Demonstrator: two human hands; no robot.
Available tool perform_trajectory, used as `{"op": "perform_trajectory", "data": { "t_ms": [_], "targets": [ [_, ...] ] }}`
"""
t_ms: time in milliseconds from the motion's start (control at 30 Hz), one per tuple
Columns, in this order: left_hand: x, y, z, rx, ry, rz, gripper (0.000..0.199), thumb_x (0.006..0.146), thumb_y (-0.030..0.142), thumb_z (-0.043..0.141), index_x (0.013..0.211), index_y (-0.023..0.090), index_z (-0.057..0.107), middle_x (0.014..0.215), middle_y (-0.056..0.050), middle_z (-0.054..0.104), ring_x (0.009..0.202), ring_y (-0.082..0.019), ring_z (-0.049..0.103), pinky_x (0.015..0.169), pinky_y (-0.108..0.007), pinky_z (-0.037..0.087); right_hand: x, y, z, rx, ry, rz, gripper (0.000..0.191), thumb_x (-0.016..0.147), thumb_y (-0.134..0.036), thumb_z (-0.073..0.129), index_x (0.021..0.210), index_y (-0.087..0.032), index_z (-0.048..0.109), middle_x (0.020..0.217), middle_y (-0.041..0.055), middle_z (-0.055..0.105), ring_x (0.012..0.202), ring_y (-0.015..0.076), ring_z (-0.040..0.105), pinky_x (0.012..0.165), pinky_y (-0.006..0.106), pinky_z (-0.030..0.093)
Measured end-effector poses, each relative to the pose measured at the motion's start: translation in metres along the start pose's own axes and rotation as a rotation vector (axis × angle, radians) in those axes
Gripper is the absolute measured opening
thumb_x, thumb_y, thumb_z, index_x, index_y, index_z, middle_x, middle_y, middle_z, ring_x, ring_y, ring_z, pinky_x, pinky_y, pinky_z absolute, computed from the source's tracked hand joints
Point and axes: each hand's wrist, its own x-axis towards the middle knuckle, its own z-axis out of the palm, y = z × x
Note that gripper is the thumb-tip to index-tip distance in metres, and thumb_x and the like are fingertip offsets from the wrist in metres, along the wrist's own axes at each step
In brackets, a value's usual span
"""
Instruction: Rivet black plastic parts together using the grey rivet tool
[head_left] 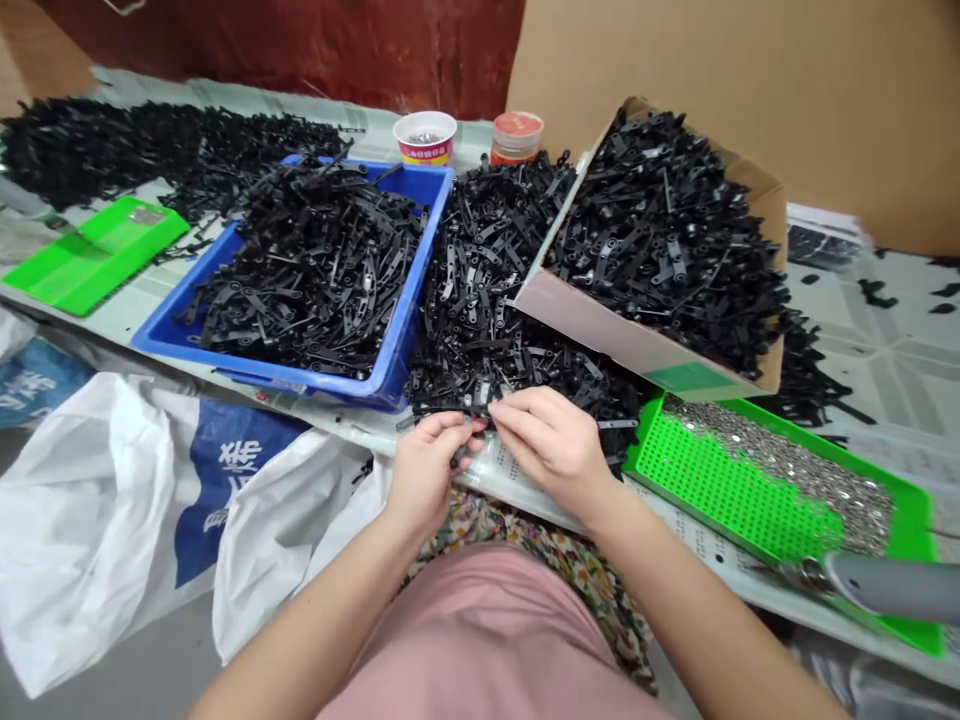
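At the table's front edge my left hand [435,455] is closed on a small black plastic part [459,455], most of it covered by the fingers. Close beside it, on the right, my right hand [551,440] pinches at the same spot, thumb and forefinger together near the left fingertips. What sits between the right fingertips is too small to make out. Just beyond both hands spreads a loose heap of black plastic parts [487,300], flat strips with holes in them.
Left stands a blue crate [420,290] of black parts; right, a tilted cardboard box [600,335] holds more. A green tray [720,490] carries small metal pieces, a grey power screwdriver [892,585] over it. Farther off are a green tray [97,250], a white tub [425,135] and a red-lidded jar [517,135].
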Motion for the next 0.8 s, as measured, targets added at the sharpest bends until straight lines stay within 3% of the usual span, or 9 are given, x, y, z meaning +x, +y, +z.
{"op": "perform_trajectory", "data": {
  "t_ms": [133,433,700,800],
  "targets": [
    [0.0,0.001,0.008,-0.04,-0.06,-0.025,0.009,0.063,0.017,0.069,0.067,0.013,0.062,0.061,0.001,0.061,0.058,-0.006,0.055,0.044,-0.012,0.034,-0.013,-0.006,0.001,-0.022,-0.018,-0.023,0.021,0.083,-0.006,0.052,0.1,-0.012,0.062,0.091,0.0123,0.064,0.084,0.0187,0.061,0.071,0.029,0.053],
    [-0.009,0.005,0.024,-0.13,-0.046,-0.146,0.013,0.061,0.009,0.07,0.071,0.01,0.061,0.072,-0.004,0.067,0.055,-0.004,0.054,0.041,-0.009,0.035,-0.037,-0.005,-0.007,-0.002,0.045,0.05,0.028,0.081,-0.004,0.053,0.106,-0.015,0.059,0.093,0.0099,0.063,0.087,0.0161,0.06,0.075,0.027,0.053],
    [-0.015,0.007,0.035,-0.065,-0.15,-0.122,0.009,0.063,0.011,0.07,0.067,0.01,0.062,0.07,-0.005,0.067,0.054,-0.005,0.052,0.042,-0.012,0.034,-0.044,-0.008,-0.024,-0.033,0.009,0.107,0.022,0.084,-0.006,0.05,0.101,-0.016,0.06,0.091,0.0088,0.063,0.083,0.014,0.058,0.072,0.025,0.052],
    [-0.01,0.004,0.037,0.005,-0.201,-0.086,0.011,0.067,0.019,0.07,0.069,0.01,0.065,0.071,-0.005,0.067,0.052,-0.005,0.049,0.042,-0.013,0.032,-0.049,-0.008,-0.034,-0.035,-0.07,0.111,0.021,0.086,-0.008,0.049,0.103,-0.015,0.059,0.092,0.0081,0.063,0.082,0.0142,0.058,0.071,0.025,0.051]
  ]
}}
